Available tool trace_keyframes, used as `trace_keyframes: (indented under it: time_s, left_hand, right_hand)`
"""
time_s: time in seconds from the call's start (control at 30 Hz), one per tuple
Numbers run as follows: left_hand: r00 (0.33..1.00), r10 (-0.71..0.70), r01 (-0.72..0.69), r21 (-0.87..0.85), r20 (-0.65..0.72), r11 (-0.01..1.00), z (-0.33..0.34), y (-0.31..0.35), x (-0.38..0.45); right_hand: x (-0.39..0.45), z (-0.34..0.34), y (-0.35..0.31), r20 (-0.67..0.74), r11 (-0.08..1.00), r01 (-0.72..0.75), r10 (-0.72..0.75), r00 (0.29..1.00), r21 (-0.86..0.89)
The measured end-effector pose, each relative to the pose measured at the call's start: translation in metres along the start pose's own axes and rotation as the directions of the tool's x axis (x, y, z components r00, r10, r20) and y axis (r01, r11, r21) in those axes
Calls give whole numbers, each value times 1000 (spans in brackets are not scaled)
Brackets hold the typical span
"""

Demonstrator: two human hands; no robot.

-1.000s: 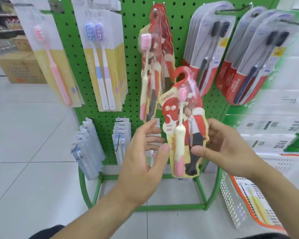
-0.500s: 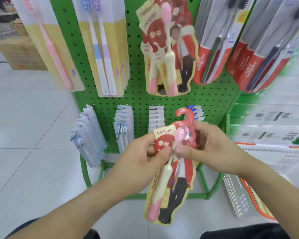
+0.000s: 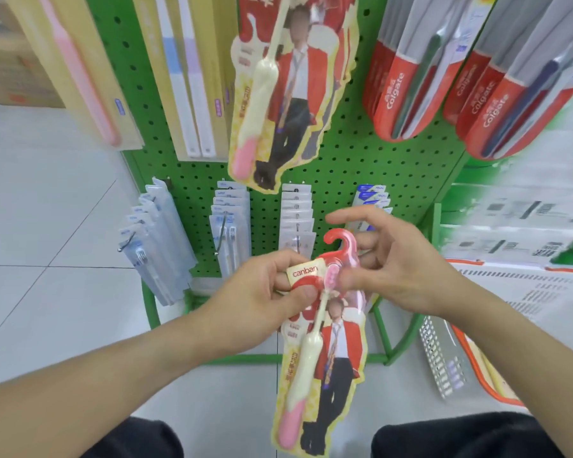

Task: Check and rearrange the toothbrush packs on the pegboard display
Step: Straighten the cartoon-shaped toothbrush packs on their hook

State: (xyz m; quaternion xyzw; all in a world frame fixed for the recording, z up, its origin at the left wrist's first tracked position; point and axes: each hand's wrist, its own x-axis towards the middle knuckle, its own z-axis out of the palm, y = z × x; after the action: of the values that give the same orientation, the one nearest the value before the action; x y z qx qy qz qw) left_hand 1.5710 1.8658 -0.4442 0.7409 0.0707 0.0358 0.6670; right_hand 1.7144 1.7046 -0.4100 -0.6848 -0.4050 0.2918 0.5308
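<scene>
At the far left a cardboard box [image 3: 12, 69] sits on the tiled floor, behind a hanging yellow pack with a pink toothbrush [image 3: 80, 74]. Next along the green pegboard [image 3: 361, 153] hangs a row of yellow packs with pale blue and lilac brushes [image 3: 186, 77], and below these, on the lower hooks, rows of small clear packs [image 3: 156, 246] fan outward. The left hand [image 3: 262, 302] comes in from the lower left and pinches the top of a red canban toothbrush pack [image 3: 325, 368], thumb on the front beside the brand label, fingers curled behind. That pack is held in front of the lower pegboard and hangs down toward the dark-trousered knees, its red hook [image 3: 339, 239] pointing up, off any peg. Directly above, matching canban packs [image 3: 288, 94] hang from the board. The right hand [image 3: 407, 269] is at the pack's upper right edge; its fingertips are blurred, so I cannot tell whether it grips or only touches. Farther right hang red Colgate packs [image 3: 407, 94], and a white plastic basket [image 3: 444, 358] stands on the floor.
</scene>
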Motion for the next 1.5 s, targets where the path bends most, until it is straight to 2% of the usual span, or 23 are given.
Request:
trace_keyframes:
  time_s: [0.07,0.17,0.3,0.4,0.53,0.63,0.77,0.83,0.93,1.1,1.23,1.37,1.5]
  left_hand:
    - [1000,-24,24,-21,17,999,-1,-1,-3]
    - [997,-51,52,-4,56,999,-4,-2,-5]
    - [992,-101,100,23,78,995,-7,4,-3]
    - [994,-101,99,60,44,993,-10,4,-1]
    - [994,-103,102,34,26,994,-11,7,1]
    - [996,-88,88,79,-12,993,-13,8,3]
    - [989,-99,109,90,-108,990,-14,6,8]
    - [980,-116,129,69,-163,989,-15,6,9]
    - [963,-149,140,-55,-224,989,-15,11,9]
    - [938,-185,159,-109,-294,981,-13,15,8]
    - [947,-204,184,-101,-250,978,-8,17,7]
    - [960,-214,206,-64,-180,977,-5,20,5]
    - [974,-207,201,-76,-95,977,-5,24,3]
  right_hand:
    - [3,1,2,-32,1000,24,-23,999,20]
    - [9,10,7,-83,997,45,-50,995,-59]
    - [14,22,15,-79,995,56,-62,995,-79]
    - [18,25,22,-77,995,83,-86,993,-52]
    - [21,21,23,-24,993,76,-75,997,85]
    - [21,20,23,-22,986,71,-68,997,149]
    - [21,19,24,-3,984,87,-87,996,154]
    - [20,19,22,-29,983,161,-159,987,87]
    - [18,23,23,-103,952,269,-285,953,-146]
    - [15,30,22,-86,831,271,-354,931,-487]
    - [16,37,22,-43,815,274,-343,938,-511]
    - [17,38,22,-103,835,179,-270,957,-521]
    - [19,35,23,-154,800,222,-363,919,-558]
